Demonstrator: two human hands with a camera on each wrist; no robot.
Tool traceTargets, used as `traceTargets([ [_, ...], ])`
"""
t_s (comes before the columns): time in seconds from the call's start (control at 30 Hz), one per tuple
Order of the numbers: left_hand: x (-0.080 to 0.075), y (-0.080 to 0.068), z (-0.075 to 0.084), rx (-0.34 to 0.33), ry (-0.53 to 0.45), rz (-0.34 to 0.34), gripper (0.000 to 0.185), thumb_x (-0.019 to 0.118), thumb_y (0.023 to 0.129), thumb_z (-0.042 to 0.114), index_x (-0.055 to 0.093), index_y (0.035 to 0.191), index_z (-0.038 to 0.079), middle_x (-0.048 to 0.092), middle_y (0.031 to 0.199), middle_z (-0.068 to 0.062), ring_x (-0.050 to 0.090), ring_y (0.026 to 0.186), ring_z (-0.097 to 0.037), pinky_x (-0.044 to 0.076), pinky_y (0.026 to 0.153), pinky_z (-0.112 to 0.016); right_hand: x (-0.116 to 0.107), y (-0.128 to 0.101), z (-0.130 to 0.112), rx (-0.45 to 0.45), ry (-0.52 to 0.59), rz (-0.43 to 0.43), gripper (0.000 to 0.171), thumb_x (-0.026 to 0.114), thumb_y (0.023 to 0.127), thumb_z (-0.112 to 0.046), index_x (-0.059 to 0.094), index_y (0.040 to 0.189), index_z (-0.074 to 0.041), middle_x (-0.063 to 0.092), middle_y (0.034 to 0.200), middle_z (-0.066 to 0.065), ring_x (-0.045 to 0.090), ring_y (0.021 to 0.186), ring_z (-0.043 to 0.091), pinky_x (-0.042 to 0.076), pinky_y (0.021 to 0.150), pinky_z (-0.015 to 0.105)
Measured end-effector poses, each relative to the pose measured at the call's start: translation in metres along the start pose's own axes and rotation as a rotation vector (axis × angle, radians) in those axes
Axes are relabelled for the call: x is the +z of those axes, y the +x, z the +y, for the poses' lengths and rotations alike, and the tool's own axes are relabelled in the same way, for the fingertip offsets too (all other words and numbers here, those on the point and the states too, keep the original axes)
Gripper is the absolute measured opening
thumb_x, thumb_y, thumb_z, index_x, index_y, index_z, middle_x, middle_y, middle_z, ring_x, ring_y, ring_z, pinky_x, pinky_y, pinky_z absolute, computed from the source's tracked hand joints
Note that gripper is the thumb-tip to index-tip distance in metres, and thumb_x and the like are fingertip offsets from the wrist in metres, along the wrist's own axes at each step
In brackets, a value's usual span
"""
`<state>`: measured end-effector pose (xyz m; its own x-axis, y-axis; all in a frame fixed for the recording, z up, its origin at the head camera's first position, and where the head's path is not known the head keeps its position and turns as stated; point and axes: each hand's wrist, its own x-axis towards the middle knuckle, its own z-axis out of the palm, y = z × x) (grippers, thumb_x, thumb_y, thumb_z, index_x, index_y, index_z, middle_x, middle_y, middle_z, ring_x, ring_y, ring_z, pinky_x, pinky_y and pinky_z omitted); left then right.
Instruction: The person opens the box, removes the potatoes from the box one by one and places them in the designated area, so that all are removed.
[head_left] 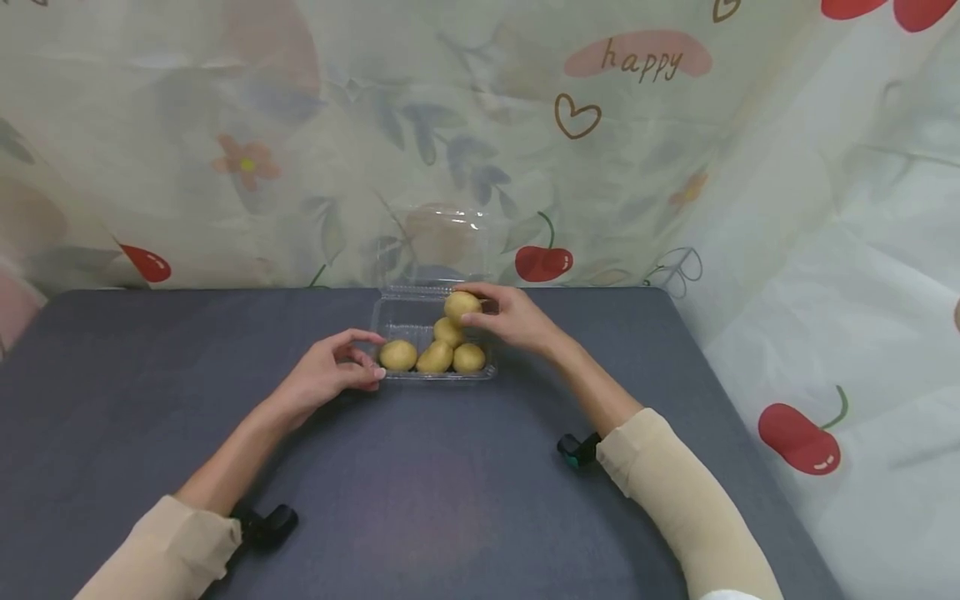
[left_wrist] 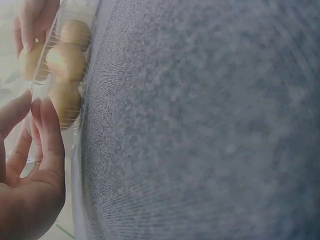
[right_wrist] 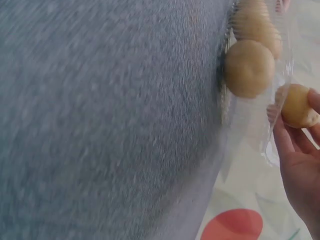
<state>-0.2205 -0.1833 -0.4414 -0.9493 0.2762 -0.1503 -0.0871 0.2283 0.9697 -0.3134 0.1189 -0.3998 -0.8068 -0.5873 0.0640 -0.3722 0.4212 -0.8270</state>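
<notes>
A clear plastic clamshell container (head_left: 408,312) lies on the table with its see-through lid (head_left: 442,242) raised at the back. Three potatoes (head_left: 435,357) line its front side, and another potato (head_left: 447,332) sits behind them on the right. My right hand (head_left: 513,317) holds a potato (head_left: 462,307) between thumb and fingers over the container's back right part; the right wrist view shows this potato (right_wrist: 297,106) in the fingers too. At the container's left edge, my left hand (head_left: 337,367) grips the rim with thumb and fingertips, seen closer in the left wrist view (left_wrist: 37,150).
The dark grey table (head_left: 420,492) spreads around the container. A patterned curtain (head_left: 337,125) with cherries and flowers hangs right behind the table's back edge and along the right side. Black wrist devices (head_left: 270,527) sit on both forearms.
</notes>
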Motion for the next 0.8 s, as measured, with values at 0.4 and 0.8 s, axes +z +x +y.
traceTargets([
  [0.4,-0.001,0.003,-0.001,0.013,0.031,0.002,0.053,0.077,0.088,0.015,0.052,0.134,0.005,0.064,0.092,-0.017,0.070,0.087,-0.033,0.060,0.083,-0.039,-0.023,-0.015,0.011,-0.043,0.082,0.084,0.049,0.072,0.093,-0.013,0.057,0.139,-0.009,0.060,0.133,0.009,0.063,0.115,0.025,0.056,0.090,0.034],
  [0.8,0.000,0.001,0.000,-0.011,0.055,0.021,0.054,0.080,0.086,0.017,0.054,0.132,0.006,0.064,0.089,-0.015,0.071,0.084,-0.030,0.060,0.079,-0.038,-0.034,-0.027,0.021,-0.014,0.064,0.145,0.049,0.071,0.092,-0.006,0.057,0.138,-0.005,0.059,0.136,0.013,0.063,0.115,0.029,0.055,0.093,0.037],
])
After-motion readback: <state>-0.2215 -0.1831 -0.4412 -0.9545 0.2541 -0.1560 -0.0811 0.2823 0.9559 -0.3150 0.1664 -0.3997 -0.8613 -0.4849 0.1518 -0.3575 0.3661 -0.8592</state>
